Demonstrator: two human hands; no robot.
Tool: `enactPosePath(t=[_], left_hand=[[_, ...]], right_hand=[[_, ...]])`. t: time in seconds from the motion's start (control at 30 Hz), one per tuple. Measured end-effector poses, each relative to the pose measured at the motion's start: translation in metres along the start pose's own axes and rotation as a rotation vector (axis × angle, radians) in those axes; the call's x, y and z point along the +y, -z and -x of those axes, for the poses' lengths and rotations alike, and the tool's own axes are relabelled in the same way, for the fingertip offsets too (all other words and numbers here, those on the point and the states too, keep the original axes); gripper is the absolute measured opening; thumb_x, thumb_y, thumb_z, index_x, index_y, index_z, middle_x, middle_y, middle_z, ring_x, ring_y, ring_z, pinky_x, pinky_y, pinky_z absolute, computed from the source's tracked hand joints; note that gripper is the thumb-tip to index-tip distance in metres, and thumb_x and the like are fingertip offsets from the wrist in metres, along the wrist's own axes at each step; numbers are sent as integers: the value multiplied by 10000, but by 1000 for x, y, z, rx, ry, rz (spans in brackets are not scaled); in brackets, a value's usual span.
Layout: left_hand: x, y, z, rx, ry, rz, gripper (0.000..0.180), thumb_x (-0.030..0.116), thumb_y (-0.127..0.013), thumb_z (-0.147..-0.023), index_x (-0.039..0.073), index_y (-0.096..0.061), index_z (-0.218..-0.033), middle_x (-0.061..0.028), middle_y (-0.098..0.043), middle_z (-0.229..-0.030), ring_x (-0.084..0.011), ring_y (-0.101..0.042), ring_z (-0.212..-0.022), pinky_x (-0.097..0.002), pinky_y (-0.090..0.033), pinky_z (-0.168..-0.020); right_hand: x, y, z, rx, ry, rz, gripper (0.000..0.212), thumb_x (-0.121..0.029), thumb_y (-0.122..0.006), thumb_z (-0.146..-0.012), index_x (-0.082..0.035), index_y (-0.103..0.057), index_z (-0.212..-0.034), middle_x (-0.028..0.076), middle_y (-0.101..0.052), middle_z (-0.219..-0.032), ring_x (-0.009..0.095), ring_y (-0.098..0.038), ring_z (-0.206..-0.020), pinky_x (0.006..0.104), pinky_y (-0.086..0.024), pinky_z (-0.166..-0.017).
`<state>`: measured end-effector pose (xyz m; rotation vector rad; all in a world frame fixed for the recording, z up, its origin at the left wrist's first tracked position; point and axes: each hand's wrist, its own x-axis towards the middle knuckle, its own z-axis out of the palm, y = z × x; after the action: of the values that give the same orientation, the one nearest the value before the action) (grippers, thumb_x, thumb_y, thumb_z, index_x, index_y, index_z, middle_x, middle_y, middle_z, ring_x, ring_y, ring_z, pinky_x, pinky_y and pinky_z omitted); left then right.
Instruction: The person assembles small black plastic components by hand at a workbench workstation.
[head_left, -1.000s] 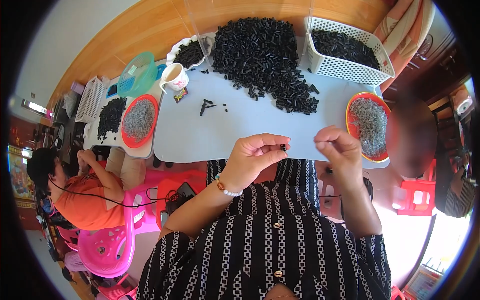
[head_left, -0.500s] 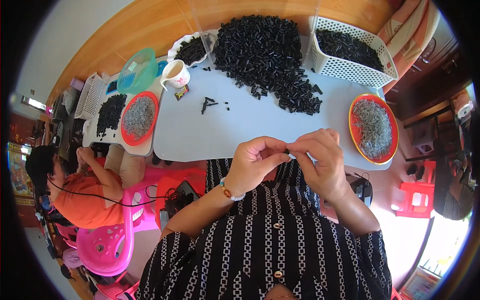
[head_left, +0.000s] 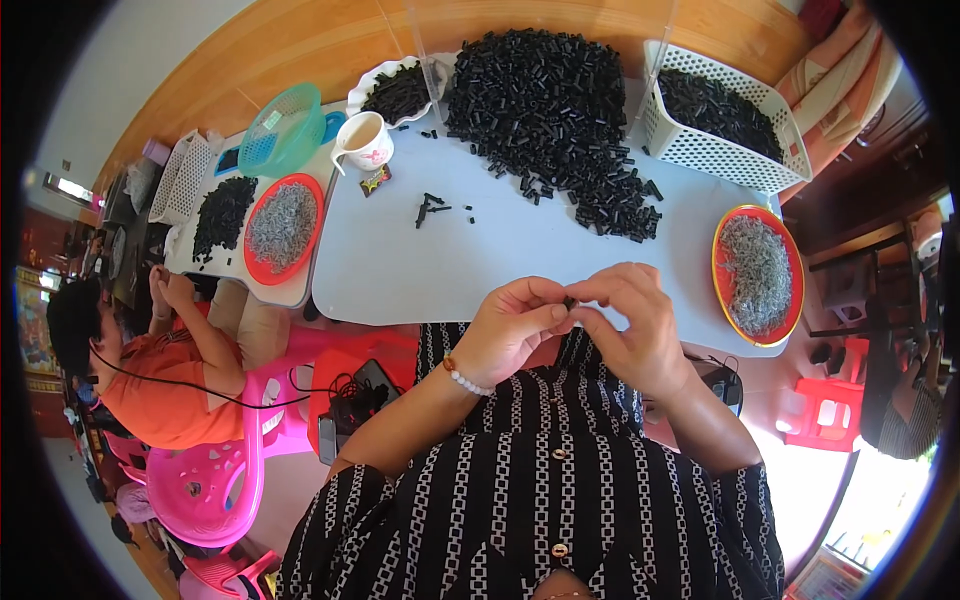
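My left hand [head_left: 512,328] and my right hand [head_left: 632,328] meet at the table's near edge, in front of my body. Their thumbs and fingertips pinch a small black piece [head_left: 569,303] from both sides; fingers hide most of it. Beyond them a large heap of short black tube-like pieces [head_left: 540,110] spreads over the pale table [head_left: 390,270]. A few loose black pieces [head_left: 430,208] lie left of the heap. Right of my right hand sits a red plate with a yellow rim [head_left: 720,265], filled with small silvery pieces [head_left: 755,275].
A white perforated basket [head_left: 725,165] of black pieces stands far right. Back left are a white mug [head_left: 366,150], a scalloped dish [head_left: 358,98] and a green basket [head_left: 300,130]. A co-worker [head_left: 170,370] in orange sits left, near a second red plate [head_left: 318,215] and a pink chair [head_left: 215,520].
The view has shifted slightly, so the table's things appear a little farther right and lower. Both hands keep pinching the small black piece, with fingers slightly moved.
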<state>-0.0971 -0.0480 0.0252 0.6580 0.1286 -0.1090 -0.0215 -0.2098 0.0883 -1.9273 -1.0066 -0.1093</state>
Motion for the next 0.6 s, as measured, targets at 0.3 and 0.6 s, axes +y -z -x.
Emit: enactPosePath(t=[0.3, 0.6], left_hand=[[7, 14, -1, -90, 34, 198, 193, 42, -520, -946, 59, -610, -1116, -78, -624, -1034, -145, -631, -888, -305, -536, -832], [13, 12, 1, -60, 15, 148, 198, 44, -495, -961, 56, -609, -1124, -82, -624, -1030, -145, -644, -872, -303, -552, -822]], right_hand=[[88, -56, -62, 70, 135, 590, 20, -168, -684, -772, -160, -673, -787, -14, -613, -752, 192, -559, -764, 380, -344, -773], [105, -92, -86, -120, -25, 855, 116, -245, -656, -773, -142, -652, -722, -2, -632, -760, 198, -567, -805, 374, -338, -783]])
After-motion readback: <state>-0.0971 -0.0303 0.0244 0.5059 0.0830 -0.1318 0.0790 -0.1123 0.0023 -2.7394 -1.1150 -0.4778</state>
